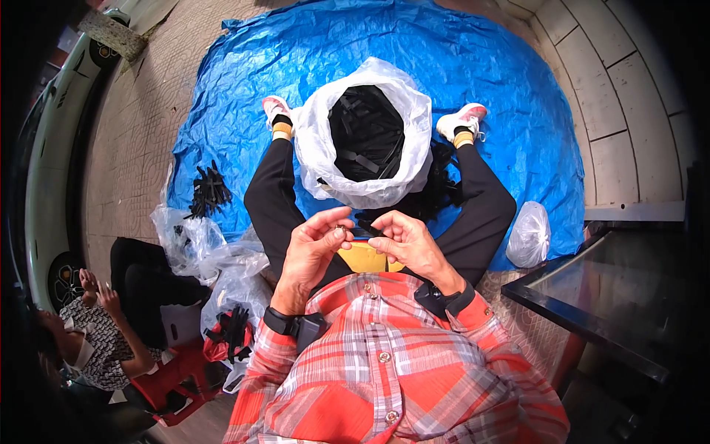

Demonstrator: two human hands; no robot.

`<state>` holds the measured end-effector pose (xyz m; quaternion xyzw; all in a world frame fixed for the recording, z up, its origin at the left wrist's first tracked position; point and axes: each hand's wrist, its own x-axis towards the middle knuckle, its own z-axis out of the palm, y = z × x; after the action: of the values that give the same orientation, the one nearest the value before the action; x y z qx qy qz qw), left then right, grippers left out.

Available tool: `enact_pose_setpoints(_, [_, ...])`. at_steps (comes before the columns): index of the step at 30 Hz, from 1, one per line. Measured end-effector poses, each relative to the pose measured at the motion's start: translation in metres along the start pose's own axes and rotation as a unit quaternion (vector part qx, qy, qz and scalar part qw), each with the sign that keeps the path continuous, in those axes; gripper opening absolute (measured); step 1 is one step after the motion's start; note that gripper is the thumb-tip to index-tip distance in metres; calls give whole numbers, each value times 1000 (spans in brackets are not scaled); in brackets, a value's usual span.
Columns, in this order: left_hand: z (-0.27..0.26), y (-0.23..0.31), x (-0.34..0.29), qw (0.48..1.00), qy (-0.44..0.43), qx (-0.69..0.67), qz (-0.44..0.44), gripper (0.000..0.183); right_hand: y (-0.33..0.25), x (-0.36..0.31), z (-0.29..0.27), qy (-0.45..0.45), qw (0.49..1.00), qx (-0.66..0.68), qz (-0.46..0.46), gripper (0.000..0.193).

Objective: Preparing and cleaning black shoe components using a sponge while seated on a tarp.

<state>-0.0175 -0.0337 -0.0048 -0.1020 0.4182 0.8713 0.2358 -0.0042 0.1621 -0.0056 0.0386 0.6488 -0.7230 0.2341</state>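
My left hand [319,240] and my right hand [408,238] are raised close together in front of my chest. The left thumb and fingers pinch a small dark piece [341,229], too small to make out. Between the right thumb and forefinger is what looks like a short black strap [367,231], partly covered by the fingers. Whether the two pieces are joined cannot be seen. Just beyond my hands, between my legs, stands an open white plastic bag [313,159] filled with black strap pieces [366,129].
A blue tarp [488,59] lies under the bag, with a small pile of black straps [210,192] at left. A tied plastic bag [529,235] sits right, near a dark table [599,296]. Crumpled clear bags [237,277] and a seated person [103,325] are at left.
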Motion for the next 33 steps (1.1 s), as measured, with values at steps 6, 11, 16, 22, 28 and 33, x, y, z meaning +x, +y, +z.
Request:
enact_pose_setpoints(6, [-4, -1, -4, 997, 7, 50, 57, 26, -11, -2, 4, -40, 999, 3, 25, 24])
enact_pose_setpoints(11, [-9, -1, -6, 994, -16, 96, 41, 27, -10, 1, 9, -64, 998, 28, 5, 22])
enact_pose_setpoints(16, [-4, 2, -10, 990, -33, 134, 12, 25, -13, 2, 10, -93, 995, 45, 10, 21])
enact_pose_setpoints(22, [0, -3, -13, 973, -28, 213, 86, 27, -28, 3, 12, -119, 992, 42, 3, 22])
enact_pose_setpoints(28, [-6, -7, -14, 987, -51, 138, 69, 25, -25, 0, 1, -132, 989, -15, 63, 20])
enact_pose_setpoints(33, [7, -7, -19, 986, -41, 156, 46, 25, -20, 2, 4, -142, 984, 66, 80, 15])
